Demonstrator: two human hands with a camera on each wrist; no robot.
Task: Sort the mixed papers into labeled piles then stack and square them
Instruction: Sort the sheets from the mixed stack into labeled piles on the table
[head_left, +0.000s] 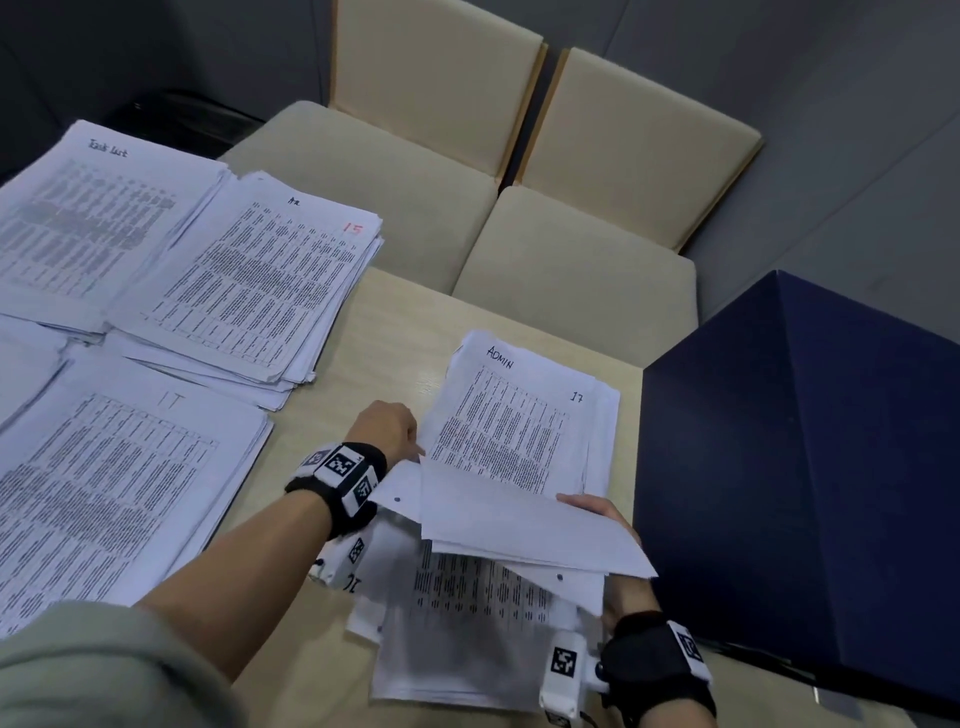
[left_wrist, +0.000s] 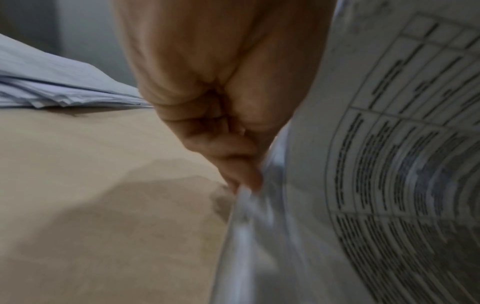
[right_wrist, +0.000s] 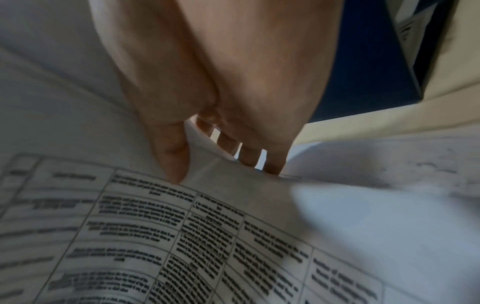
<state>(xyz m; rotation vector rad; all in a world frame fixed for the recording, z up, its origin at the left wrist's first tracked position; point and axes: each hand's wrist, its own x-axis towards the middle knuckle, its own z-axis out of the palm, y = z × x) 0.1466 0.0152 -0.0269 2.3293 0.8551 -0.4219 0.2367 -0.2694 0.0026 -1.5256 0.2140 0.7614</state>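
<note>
An "ADMIN" pile (head_left: 519, 410), numbered 17 on its top sheet, lies at the middle right of the table (head_left: 374, 332). Just in front of it a bundle of sheets (head_left: 519, 519) is lifted, blank side up. My left hand (head_left: 397, 428) pinches paper edges (left_wrist: 249, 205) at the bundle's left side. My right hand (head_left: 597, 512) holds the right side, thumb (right_wrist: 174, 164) on the printed face and fingers (right_wrist: 249, 156) behind. Below lies an untidy unsorted pile (head_left: 467, 639). Further left are the piles "IT" (head_left: 104, 493), one marked with a red 15 (head_left: 260, 280) and "Task List" (head_left: 78, 223).
A large dark blue box (head_left: 805, 467) stands right beside my right hand and the ADMIN pile. Cream upholstered chairs (head_left: 415, 182) are pushed against the table's far edge. Bare tabletop shows between the IT pile and the ADMIN pile.
</note>
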